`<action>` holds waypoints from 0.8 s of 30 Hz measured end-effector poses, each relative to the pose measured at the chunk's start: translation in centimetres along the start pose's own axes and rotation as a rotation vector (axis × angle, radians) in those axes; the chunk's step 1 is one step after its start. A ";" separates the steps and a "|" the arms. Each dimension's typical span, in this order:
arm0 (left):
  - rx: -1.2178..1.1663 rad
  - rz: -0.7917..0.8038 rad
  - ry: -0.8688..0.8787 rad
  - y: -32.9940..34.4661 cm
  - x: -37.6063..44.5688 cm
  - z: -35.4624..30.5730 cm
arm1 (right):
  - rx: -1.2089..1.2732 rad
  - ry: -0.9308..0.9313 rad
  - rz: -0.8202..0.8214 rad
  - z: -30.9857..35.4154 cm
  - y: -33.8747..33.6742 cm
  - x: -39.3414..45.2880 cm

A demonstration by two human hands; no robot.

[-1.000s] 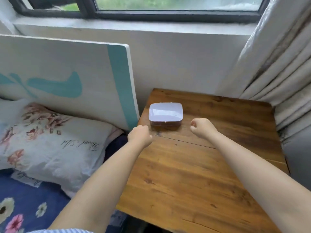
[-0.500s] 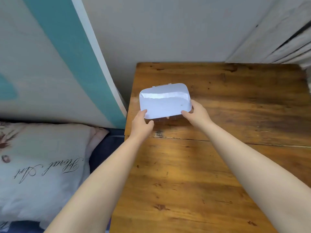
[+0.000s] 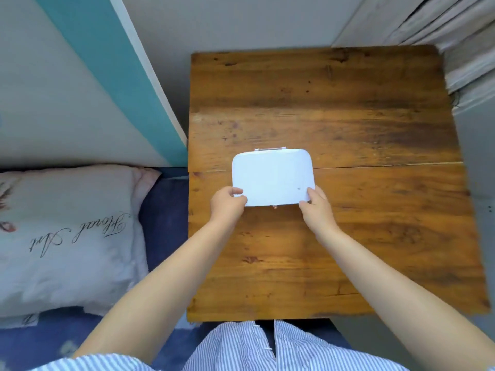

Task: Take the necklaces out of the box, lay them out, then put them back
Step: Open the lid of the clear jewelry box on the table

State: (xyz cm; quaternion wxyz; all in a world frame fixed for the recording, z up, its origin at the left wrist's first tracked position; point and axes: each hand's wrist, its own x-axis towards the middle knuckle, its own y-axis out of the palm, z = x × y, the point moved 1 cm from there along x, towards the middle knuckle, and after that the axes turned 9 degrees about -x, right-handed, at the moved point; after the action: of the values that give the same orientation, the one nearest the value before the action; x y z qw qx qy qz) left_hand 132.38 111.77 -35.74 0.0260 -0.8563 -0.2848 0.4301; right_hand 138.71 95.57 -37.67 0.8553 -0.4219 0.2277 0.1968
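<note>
The box (image 3: 272, 176) now sits nearer the person than half a second ago: it lies near the middle of the table (image 3: 348, 103), straddling the seam between the two boards, where before it stood close to the far left corner. The view has also tilted downward, so a striped shirt (image 3: 241, 346) now shows at the bottom edge and the whole tabletop is in frame.

The box is white, with rounded corners. Its lid is shut. A hinge strip shows along the far edge and a small clasp at the middle of the near edge. No necklaces are visible.

Hand positions:
- Left hand (image 3: 227, 204): clamped on the near left corner of the box, thumb on the lid, the other fingers curled below.
- Right hand (image 3: 316, 207): clamped on the near right corner, thumb on top of the lid.

The grip matches the earlier frame; both hands hold the same corners.

Readable writing: the pillow (image 3: 67, 236) at left carries a cursive script line, the second word reading "Art"; the first word is not clear. The box bears no legible label.

A white board (image 3: 80, 89) with a teal band leans beside the table.
</note>
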 end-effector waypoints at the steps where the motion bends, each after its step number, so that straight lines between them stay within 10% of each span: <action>1: -0.001 0.008 -0.037 0.2 -0.8 0.5 | 0.002 0.026 -0.003 -0.8 0.0 -0.8; 7: -0.012 0.019 -0.070 0.3 -4.8 2.2 | -0.066 0.024 -0.037 -2.5 -2.1 -5.3; 14: -0.158 -0.135 0.280 -0.7 -4.8 -1.5 | -0.014 -0.257 -0.293 1.6 -6.3 -1.9; 24: 0.385 -0.082 0.355 1.0 1.1 -3.4 | -0.304 -0.138 -0.121 5.4 -6.9 8.1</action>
State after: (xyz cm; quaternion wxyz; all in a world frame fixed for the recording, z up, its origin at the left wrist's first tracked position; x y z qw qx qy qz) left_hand 135.88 112.19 -34.69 0.2555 -0.8852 -0.2233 0.3181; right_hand 150.22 97.22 -34.92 0.8055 -0.5448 0.1104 0.2054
